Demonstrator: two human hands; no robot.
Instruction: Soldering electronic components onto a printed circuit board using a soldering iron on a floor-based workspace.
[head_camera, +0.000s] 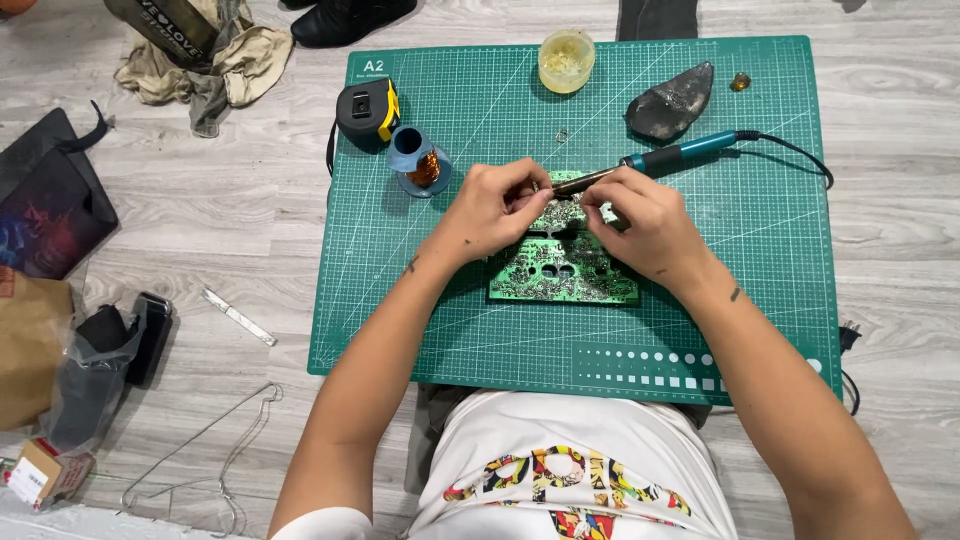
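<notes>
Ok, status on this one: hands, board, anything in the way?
Right hand holds soldering iron, tip at circuit board. Left hand rests on board. Nothing in the way.

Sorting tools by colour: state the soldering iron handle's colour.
Teal with a black grip, on the soldering iron in the right hand; head view.

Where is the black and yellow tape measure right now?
In the head view, the tape measure sits at the upper left corner of the green cutting mat, just above the blue spool of copper wire.
</notes>
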